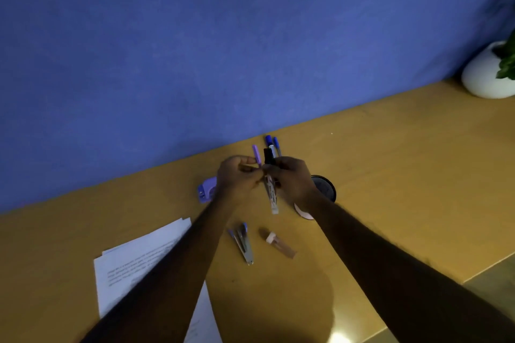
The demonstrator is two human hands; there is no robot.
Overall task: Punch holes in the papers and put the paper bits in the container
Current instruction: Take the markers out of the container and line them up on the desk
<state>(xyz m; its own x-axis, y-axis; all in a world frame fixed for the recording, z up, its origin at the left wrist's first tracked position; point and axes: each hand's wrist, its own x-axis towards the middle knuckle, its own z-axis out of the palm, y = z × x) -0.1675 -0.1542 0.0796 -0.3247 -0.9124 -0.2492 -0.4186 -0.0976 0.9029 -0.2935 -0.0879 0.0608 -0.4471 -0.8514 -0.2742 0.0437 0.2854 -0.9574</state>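
A purple hole punch [205,191] sits on the wooden desk [390,175] just left of my left hand [238,178]. Printed papers [133,262] lie at the lower left, partly under my left forearm. A dark round container [324,188] stands behind my right wrist. My left hand is shut on a purple pen [256,154]. My right hand [291,178] is shut on a bunch of pens and markers [271,195], blue and black caps up. Both hands meet above the desk.
Several pens [243,242] and a small clear vial [280,243] lie on the desk below my hands. A pale round object [302,211] peeks from under my right wrist. A white plant pot [486,72] stands far right by the blue wall. The desk edge runs at lower right.
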